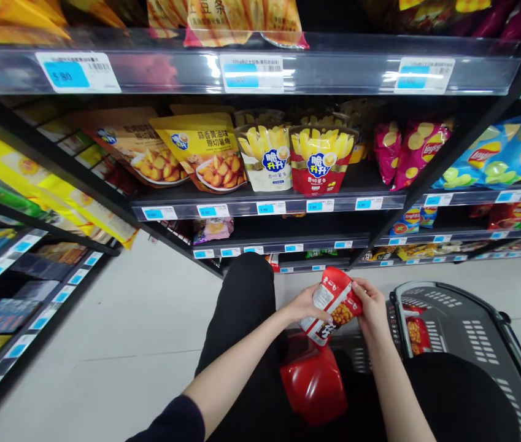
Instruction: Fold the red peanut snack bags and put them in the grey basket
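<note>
- Progress: on my feed, one red printed snack packet [417, 334] lies inside the dark grey slotted plastic shopping basket [455, 334].
- Remaining: the red-and-white printed snack pouch [340, 288] is outside the basket, held to its left; I judge its handling unfinished.
- Left hand [308, 307]: thumb and fingers are clamped on the pouch's side away from the basket.
- Right hand [371, 302]: fingers pinch the pouch's upper edge, on its basket side.
- Surroundings: a glossy red rounded object [315, 380], which I cannot identify, sits left of the basket. Black shelving [278, 201] with snack bags stands beyond the basket.
- Obstruction: the black-clad right leg [460, 396] hides the basket's near part from me.
</note>
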`<state>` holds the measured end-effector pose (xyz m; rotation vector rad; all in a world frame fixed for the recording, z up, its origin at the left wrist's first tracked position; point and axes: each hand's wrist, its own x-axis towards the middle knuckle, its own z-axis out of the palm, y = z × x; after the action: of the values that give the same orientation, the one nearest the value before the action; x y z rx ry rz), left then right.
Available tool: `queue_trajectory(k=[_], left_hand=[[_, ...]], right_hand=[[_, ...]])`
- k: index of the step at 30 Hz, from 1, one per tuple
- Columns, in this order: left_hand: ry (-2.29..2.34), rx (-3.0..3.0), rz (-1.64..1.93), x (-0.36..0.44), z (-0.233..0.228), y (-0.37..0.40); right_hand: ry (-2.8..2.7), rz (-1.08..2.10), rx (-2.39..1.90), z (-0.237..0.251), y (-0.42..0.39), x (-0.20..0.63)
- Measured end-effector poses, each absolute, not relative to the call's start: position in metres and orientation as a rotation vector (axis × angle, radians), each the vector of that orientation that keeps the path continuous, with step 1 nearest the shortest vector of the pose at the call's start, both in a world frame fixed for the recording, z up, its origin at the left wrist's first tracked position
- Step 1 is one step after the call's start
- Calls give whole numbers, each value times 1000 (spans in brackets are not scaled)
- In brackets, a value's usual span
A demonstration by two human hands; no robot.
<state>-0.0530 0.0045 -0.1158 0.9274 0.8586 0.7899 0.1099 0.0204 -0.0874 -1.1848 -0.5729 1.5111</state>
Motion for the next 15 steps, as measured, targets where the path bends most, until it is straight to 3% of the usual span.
queue_trajectory(k=[15], left_hand=[[768,1180,481,-57,-118,3]], right_hand=[[-447,1265,-1262,-115,43,171]])
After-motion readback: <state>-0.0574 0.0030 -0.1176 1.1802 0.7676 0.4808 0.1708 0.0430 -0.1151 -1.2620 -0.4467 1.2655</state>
